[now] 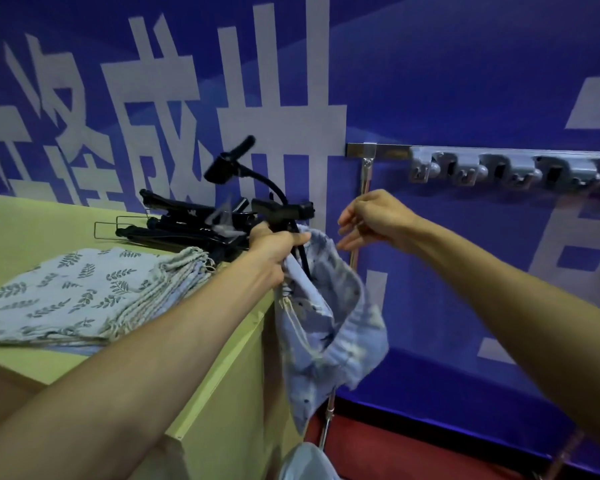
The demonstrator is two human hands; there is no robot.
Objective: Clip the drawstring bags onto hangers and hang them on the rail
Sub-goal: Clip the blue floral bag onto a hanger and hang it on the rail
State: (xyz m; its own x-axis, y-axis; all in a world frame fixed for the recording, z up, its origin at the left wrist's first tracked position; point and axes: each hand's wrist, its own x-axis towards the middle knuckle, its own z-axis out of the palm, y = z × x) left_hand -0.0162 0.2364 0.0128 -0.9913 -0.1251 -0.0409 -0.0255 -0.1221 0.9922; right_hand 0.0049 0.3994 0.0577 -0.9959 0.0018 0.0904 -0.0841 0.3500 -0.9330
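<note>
A pale blue patterned drawstring bag (329,320) hangs in the air just off the right edge of the yellow-green table (222,368), its top gathered against a black clip hanger (281,216) whose hook (229,161) curves up and to the left. The left hand (274,244) is clenched around the hanger's stem and the bag's upper edge together, holding both. The right hand (371,220) hovers just to the right of the bag's mouth with fingers loosely spread, grasping nothing; whether a fingertip touches the cloth cannot be told. Directly behind that hand a thin metal rod (361,216) drops down from the wall-mounted rail (378,150), which carries a row of grey holders (499,169) off to the right. On the table behind the left hand lies a tangled pile of black hangers (181,223), and nearer the camera a stack of leaf-print drawstring bags (84,292) lies flat, partly covered by the left forearm. A blue banner with large white characters (465,81) fills the background above a strip of red floor (413,445).
</note>
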